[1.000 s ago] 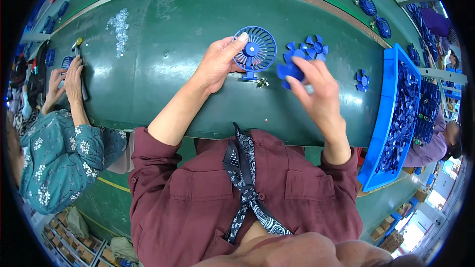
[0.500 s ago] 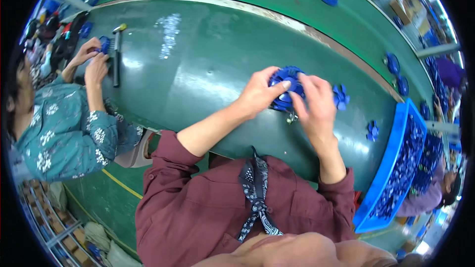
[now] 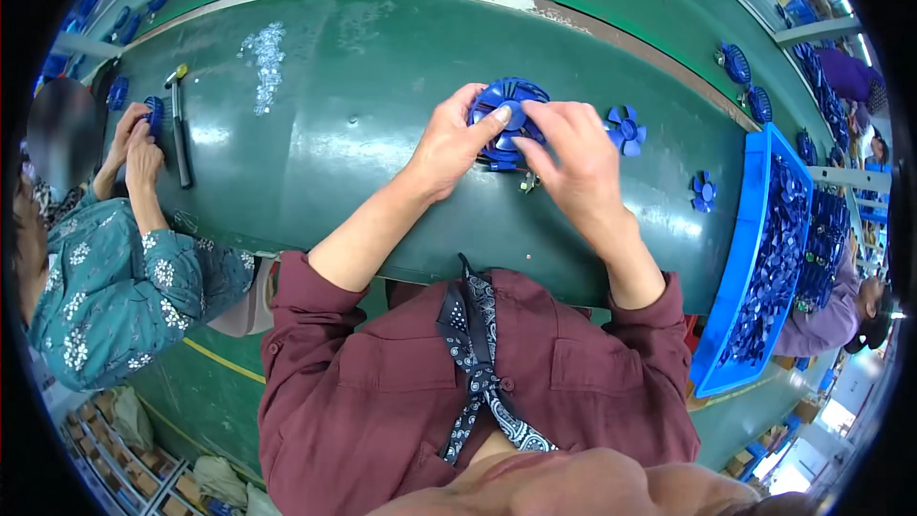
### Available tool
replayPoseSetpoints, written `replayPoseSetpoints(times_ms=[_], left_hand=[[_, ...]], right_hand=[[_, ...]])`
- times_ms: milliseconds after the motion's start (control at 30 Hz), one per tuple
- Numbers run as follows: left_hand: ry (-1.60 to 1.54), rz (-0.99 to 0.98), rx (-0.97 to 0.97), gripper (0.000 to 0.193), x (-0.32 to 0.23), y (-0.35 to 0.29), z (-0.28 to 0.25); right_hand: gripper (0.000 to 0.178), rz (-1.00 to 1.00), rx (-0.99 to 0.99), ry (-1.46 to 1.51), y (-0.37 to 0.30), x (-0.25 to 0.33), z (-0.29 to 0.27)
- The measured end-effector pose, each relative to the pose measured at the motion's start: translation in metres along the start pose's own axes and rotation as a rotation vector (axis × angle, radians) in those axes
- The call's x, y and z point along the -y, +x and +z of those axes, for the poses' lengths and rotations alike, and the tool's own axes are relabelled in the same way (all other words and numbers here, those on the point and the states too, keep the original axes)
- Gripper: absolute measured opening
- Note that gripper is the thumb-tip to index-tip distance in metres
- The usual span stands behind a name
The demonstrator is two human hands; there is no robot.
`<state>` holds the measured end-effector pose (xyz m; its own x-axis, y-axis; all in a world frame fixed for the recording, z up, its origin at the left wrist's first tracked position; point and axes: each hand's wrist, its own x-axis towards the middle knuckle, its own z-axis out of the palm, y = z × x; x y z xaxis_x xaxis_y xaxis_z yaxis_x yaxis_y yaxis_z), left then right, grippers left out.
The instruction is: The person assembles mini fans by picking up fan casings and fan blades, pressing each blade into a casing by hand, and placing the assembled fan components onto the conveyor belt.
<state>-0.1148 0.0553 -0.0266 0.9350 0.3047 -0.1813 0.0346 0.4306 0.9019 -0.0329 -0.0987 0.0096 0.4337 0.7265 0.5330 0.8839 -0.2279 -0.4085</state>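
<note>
A blue round fan housing with ribs and a blue fan blade in its middle is held above the green table. My left hand grips the housing's left side, its thumb lying on the hub. At the right side my right hand has thumb and forefinger apart, their tips by the blade; whether they press on it I cannot make out. A small metal part shows just below the housing. Two loose blue fan blades, a nearer one and another one, lie to the right.
A blue bin full of small blue parts stands on the right. Shiny small pieces lie in a heap at the far left, near a hammer. A co-worker in a green sleeve handles a blue fan there. Behind a raised edge, blue fans sit on a green belt.
The view has shifted somewhat. The housing has tipped so its ribbed face shows more, and my right fingers have drawn back slightly toward its right edge. My left hand keeps its grip.
</note>
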Motion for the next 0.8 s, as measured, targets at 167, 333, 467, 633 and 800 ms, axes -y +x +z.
replayPoseSetpoints(times_ms=[167, 333, 467, 633, 800], left_hand=[[0.077, 0.052, 0.040, 0.033, 0.014, -0.003, 0.010], [-0.087, 0.015, 0.054, 0.034, 0.015, -0.006, 0.013], [-0.080, 0.068, -0.004, 0.032, 0.020, -0.008, 0.017], [-0.017, 0.158, -0.074, 0.027, 0.016, -0.002, 0.008], [0.356, 0.303, -0.017, 0.029, 0.011, -0.008, 0.001]], right_hand=[[0.037, 0.037, 0.091, -0.122, -0.008, -0.001, 0.009], [0.037, 0.048, 0.056, -0.126, -0.012, 0.001, 0.008], [0.038, 0.056, 0.025, -0.128, -0.013, -0.004, 0.017], [0.048, -0.010, -0.041, -0.032, -0.010, 0.000, 0.011], [0.045, 0.198, 0.129, 0.197, -0.003, -0.025, -0.001]])
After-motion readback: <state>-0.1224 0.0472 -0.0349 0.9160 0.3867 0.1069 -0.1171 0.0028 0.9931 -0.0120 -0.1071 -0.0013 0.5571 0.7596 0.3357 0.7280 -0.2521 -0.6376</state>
